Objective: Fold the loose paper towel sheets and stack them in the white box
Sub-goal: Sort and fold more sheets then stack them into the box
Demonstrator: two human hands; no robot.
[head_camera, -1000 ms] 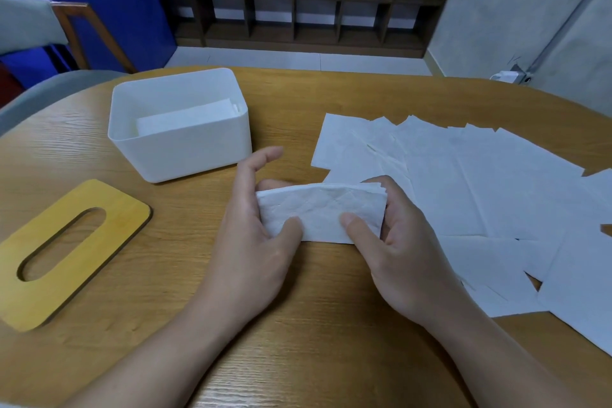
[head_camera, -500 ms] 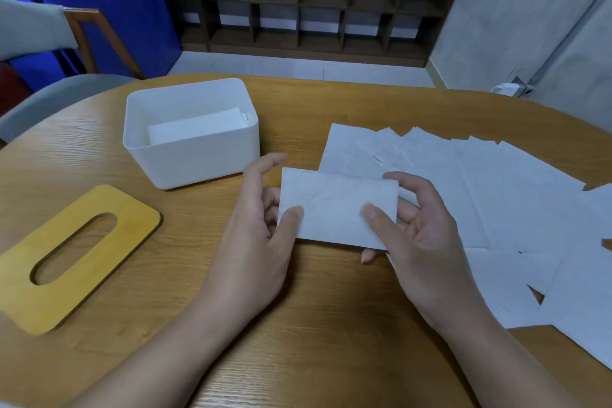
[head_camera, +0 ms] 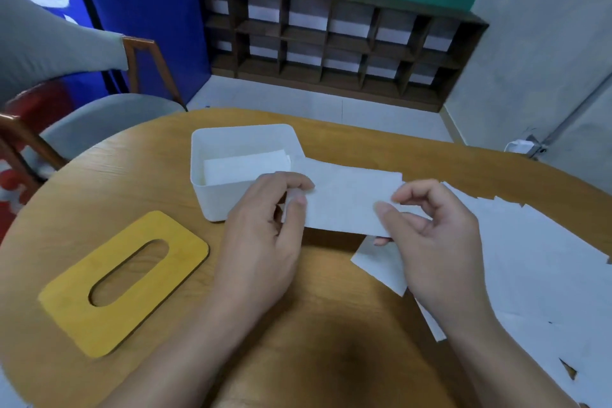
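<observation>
Above the near middle of the round wooden table (head_camera: 331, 341), a folded paper towel sheet (head_camera: 347, 200) is held flat between both hands, lifted clear of the tabletop. The left hand (head_camera: 261, 242) pinches the sheet's left end between thumb and curled fingers. The right hand (head_camera: 433, 242) pinches the right end, thumb on the near face and fingers bent over the far edge.

Just left of and beyond the held sheet stands the white box (head_camera: 231, 202), open at the top, with a stack of folded sheets (head_camera: 245, 167) lying inside it. The held sheet's far left corner appears to overlap the box's right rim, though the blur makes it hard to say whether they touch.

Across the right side of the table lie the loose paper towel sheets (head_camera: 530, 258), unfolded and overlapping one another, some running under the right hand and forearm.

On the near left of the table rests a yellow wooden lid (head_camera: 82, 318) with a long oval slot, well apart from the box. Beyond the table on the far left stands a grey chair (head_camera: 99, 116), and a dark wooden shelf unit (head_camera: 331, 43) lines the far wall.
</observation>
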